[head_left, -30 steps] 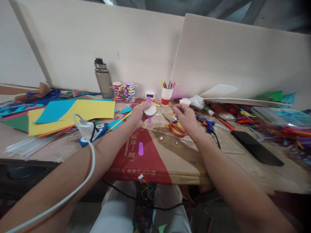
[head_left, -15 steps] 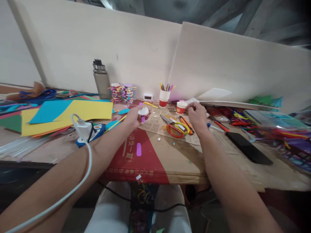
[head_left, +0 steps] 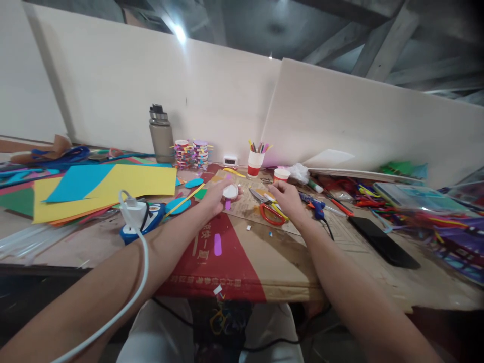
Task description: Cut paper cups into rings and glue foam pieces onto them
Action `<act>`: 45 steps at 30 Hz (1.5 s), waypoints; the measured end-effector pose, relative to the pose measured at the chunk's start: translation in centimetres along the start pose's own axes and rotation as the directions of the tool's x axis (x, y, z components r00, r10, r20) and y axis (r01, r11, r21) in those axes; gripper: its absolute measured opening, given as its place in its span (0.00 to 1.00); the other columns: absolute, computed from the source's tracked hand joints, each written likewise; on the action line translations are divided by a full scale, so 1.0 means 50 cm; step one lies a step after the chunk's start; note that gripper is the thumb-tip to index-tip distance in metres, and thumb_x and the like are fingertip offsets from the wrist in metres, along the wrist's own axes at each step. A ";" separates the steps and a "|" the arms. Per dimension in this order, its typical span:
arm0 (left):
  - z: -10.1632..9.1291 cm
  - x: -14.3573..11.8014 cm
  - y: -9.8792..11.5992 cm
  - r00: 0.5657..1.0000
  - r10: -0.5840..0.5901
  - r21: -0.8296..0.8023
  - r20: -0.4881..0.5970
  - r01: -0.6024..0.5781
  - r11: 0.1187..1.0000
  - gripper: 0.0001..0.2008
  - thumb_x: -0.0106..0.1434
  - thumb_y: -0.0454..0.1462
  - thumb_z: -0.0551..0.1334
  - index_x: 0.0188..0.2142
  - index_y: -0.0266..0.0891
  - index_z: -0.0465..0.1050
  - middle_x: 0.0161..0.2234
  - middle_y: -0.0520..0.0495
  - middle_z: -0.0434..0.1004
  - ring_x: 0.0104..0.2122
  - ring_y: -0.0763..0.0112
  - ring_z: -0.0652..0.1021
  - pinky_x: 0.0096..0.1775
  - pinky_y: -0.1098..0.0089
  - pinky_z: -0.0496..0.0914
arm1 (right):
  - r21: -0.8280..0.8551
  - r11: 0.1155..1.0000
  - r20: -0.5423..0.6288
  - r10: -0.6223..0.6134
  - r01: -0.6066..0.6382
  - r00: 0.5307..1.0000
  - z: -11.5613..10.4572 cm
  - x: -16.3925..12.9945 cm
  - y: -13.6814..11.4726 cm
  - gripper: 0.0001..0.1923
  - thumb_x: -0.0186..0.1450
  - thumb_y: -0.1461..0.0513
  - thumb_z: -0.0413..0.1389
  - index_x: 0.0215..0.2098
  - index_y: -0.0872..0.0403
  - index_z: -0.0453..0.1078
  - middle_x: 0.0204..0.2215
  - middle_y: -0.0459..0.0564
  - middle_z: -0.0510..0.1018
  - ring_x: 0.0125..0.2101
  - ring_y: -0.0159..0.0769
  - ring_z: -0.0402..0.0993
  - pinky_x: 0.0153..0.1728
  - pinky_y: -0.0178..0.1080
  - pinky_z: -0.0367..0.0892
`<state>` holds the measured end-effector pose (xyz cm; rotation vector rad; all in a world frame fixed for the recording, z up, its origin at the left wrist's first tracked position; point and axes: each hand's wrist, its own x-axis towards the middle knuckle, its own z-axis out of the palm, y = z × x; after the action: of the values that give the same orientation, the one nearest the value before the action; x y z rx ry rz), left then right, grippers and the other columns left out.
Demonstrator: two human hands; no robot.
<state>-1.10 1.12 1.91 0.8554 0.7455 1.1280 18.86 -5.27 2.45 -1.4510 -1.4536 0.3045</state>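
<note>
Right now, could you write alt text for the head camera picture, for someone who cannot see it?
A person's left hand holds a small white paper disc with a purple strip over a cluttered craft table, while the right hand rests beside red-handled scissors. Coloured paper sheets lie to the left, with a grey bottle and a cup of pencils by the wall.

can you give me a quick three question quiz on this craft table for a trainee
1. True or false: the left hand holds a white disc.
2. What lies just beside the right hand: A) red scissors, B) the grey bottle, C) the black phone?
3. Fill in: the cup of pencils stands by the ___ board at the back.

Key: 1 true; 2 A; 3 white
</note>
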 end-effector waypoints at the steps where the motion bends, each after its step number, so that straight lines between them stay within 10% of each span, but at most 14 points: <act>1: 0.000 0.000 -0.001 1.000 0.001 0.002 0.008 -0.001 1.000 0.03 0.60 0.31 0.60 0.30 0.33 0.69 0.23 0.44 0.77 0.23 0.70 0.79 0.27 0.70 0.76 | -0.012 1.000 0.016 -0.006 0.006 1.000 0.004 0.003 -0.004 0.15 0.59 0.51 0.53 0.24 0.54 0.67 0.20 0.43 0.68 0.23 0.32 0.62 0.28 0.36 0.56; 26: 0.010 -0.013 -0.016 1.000 0.003 0.026 -0.027 -0.002 1.000 0.07 0.62 0.32 0.60 0.27 0.33 0.67 0.22 0.45 0.76 0.20 0.71 0.77 0.21 0.73 0.72 | -0.521 0.834 -0.169 -0.313 0.185 0.935 0.067 0.314 -0.048 0.09 0.62 0.65 0.52 0.35 0.55 0.75 0.43 0.60 0.69 0.49 0.49 0.58 0.51 0.50 0.57; 45: 0.008 -0.018 -0.024 0.999 -0.021 0.009 -0.046 0.022 1.000 0.05 0.61 0.33 0.62 0.32 0.36 0.66 0.25 0.46 0.77 0.22 0.71 0.78 0.23 0.71 0.73 | -0.737 0.662 0.022 -0.175 0.134 0.984 0.135 0.415 -0.023 0.10 0.60 0.68 0.54 0.36 0.59 0.78 0.48 0.62 0.67 0.53 0.57 0.52 0.48 0.55 0.52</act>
<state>-0.47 -0.06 1.13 0.8299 0.7973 1.1291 17.99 15.30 9.84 -1.9223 -1.7419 -0.5059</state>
